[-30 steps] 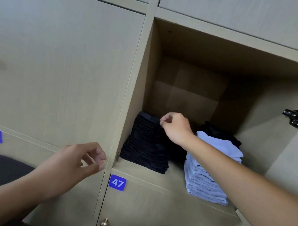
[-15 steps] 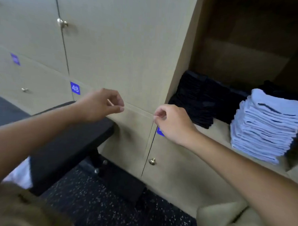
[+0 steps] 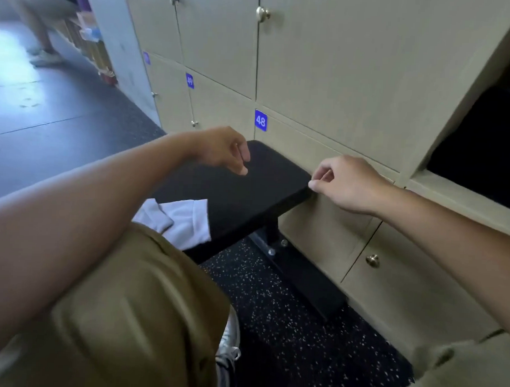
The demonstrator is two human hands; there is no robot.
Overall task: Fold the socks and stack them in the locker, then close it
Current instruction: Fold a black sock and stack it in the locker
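Both hands hover empty above a black bench (image 3: 242, 198), left hand (image 3: 223, 149) and right hand (image 3: 346, 184) loosely curled. White socks (image 3: 182, 222) lie below the left hand; the open locker (image 3: 483, 150) sits right of the right hand.

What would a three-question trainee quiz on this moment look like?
1. True or false: the left hand holds a sock.
2. Where do the white socks lie? A) on the black bench B) on the floor C) in the open locker
3. Fill in: the number on the blue label above the bench is ___.

Key
1. False: both it and the right hand hang over the bench with fingers loosely curled, holding nothing.
2. A, at the near end of the bench.
3. 48
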